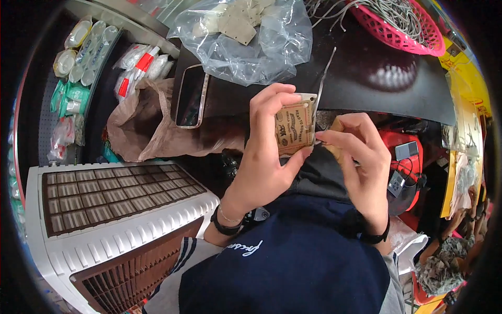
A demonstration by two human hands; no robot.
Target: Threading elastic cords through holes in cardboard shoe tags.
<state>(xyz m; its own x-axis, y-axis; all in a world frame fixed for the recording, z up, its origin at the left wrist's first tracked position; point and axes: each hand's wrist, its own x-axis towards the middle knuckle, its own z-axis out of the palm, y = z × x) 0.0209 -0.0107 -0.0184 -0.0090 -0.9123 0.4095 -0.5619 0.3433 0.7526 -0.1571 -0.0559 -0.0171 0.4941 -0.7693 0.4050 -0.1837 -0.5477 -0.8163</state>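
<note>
My left hand (264,149) is closed round a small stack of brown cardboard tags (294,125) with dark print, thumb along the lower edge and fingers over the top. From the tags' upper right corner, a thin grey cord (327,70) sticks up and away. My right hand (361,162) pinches at the tags' right edge, thumb and forefinger together on what looks like the lower part of the cord; the fingertips partly hide it. Beyond my hands, a clear plastic bag (282,55) holds loose grey-beige tags (238,29).
A pink basket (438,46) of grey cords stands at the far right of the black table (361,86). At the table's left lies a phone (192,99) beside a brown bag (133,125). A white air cooler (125,235) stands left; a red bag (389,141) is right.
</note>
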